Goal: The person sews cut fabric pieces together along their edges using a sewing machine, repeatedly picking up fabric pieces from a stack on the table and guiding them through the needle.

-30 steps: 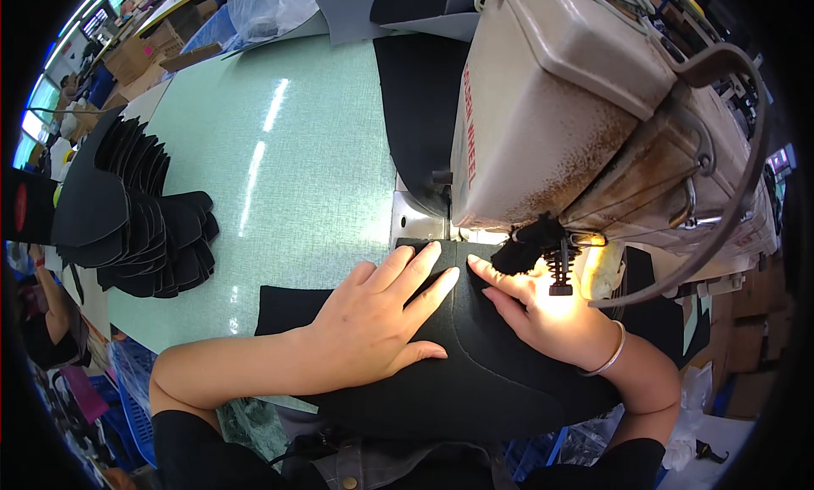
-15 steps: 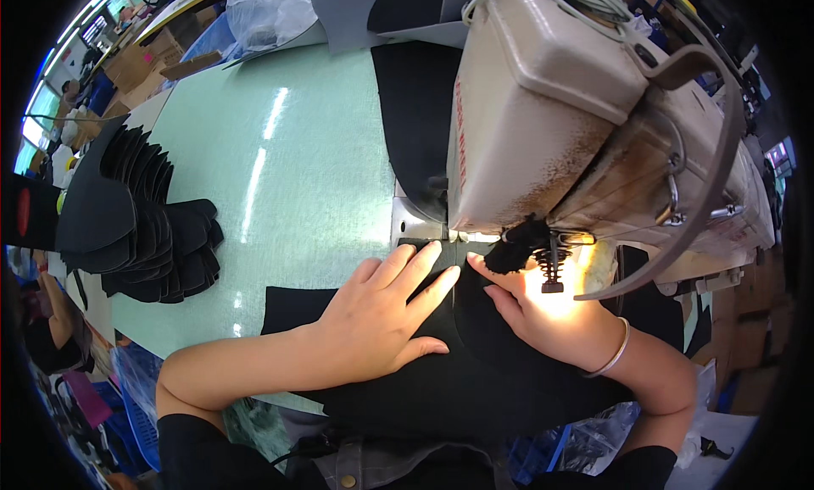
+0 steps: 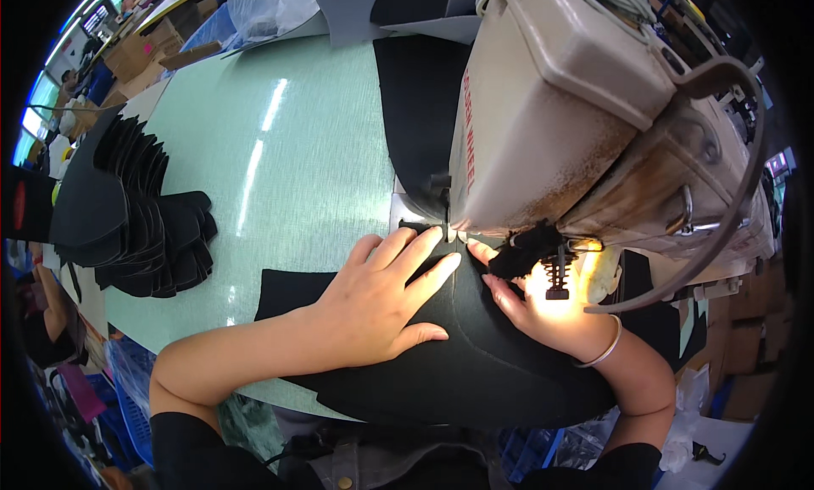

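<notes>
A black sheet of fabric-like material point(image 3: 458, 371) lies under the beige sewing machine point(image 3: 543, 125), with a seam line running from the needle area toward me. My left hand point(image 3: 386, 299) rests flat on it, fingers spread, their tips just left of the presser foot point(image 3: 449, 227). On the other side my right hand point(image 3: 555, 316) touches the material, index finger stretched toward the foot and thumb apart. The machine's black fuzzy attachment and its spring partly hide that hand, and the lamp glare washes it out. Beyond the foot, more black material point(image 3: 415, 100) extends along the machine's left side.
A fanned stack of black cut pieces point(image 3: 157, 227) sits at the left of the pale green table point(image 3: 280, 176). Grey and black sheets point(image 3: 356, 15) lie at the far edge. A curved lever point(image 3: 738, 185) arcs down the machine's right side. Blue crates point(image 3: 131, 414) stand below the table.
The black material has slid a little away from me under the machine, its near edge now farther forward. Both hands keep nearly the same pose beside the foot. The whole view has shifted slightly.
</notes>
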`<state>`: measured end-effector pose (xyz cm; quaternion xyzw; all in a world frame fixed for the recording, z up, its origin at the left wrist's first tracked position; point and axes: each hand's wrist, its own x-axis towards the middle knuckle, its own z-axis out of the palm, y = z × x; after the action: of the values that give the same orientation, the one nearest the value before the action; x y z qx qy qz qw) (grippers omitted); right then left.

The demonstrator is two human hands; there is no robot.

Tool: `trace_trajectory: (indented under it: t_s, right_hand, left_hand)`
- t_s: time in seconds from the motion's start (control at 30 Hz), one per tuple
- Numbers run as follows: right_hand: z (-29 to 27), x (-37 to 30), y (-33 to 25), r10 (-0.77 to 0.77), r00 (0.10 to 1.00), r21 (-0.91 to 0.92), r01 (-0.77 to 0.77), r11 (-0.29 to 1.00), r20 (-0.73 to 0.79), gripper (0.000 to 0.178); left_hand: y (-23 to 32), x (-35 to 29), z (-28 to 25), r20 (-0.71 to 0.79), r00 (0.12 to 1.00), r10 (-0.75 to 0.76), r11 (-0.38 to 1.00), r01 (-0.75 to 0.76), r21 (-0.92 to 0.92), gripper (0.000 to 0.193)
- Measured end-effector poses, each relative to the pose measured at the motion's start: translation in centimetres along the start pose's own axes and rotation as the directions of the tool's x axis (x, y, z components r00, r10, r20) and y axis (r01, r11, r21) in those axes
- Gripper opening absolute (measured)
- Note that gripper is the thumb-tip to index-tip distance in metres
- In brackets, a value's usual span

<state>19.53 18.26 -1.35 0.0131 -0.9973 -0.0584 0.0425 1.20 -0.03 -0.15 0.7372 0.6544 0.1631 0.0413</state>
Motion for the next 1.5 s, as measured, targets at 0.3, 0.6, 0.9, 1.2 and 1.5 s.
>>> trace_trajectory:
  t_s: [0.3,0.6,0.9,1.2,1.5]
  right_hand:
    - [-1.8,0.6,-0.1,0.043,0.997,0.205,-0.029,0.978,-0.061,0.041]
    - [-1.1,0.4,0.0,0.275,0.957,0.616,-0.159,0.772,-0.097,0.007]
    - [-3.0,1.4,-2.6,0.081,0.989,0.278,-0.044,0.96,-0.122,0.054]
    - [-2.7,2.2,-0.1,-0.005,0.972,0.325,0.084,0.942,-0.237,0.021]
    - [-2.4,1.3,-1.6,0.068,0.963,0.22,-0.01,0.976,-0.261,0.05]
  left_hand:
    - [0.0,0.0,-0.3,0.011,1.0,0.006,1.0,-0.006,-0.008,0.07]
    - [-1.2,0.0,-1.3,0.086,0.993,0.076,0.991,-0.066,-0.113,0.06]
    - [-2.1,-0.2,-1.1,0.167,0.985,0.045,0.992,-0.024,-0.128,0.042]
    - [-4.1,0.7,-1.2,0.236,0.969,0.066,0.984,-0.024,-0.175,0.034]
    - [-2.9,1.1,-1.0,0.003,0.998,0.065,0.978,-0.063,-0.197,0.052]
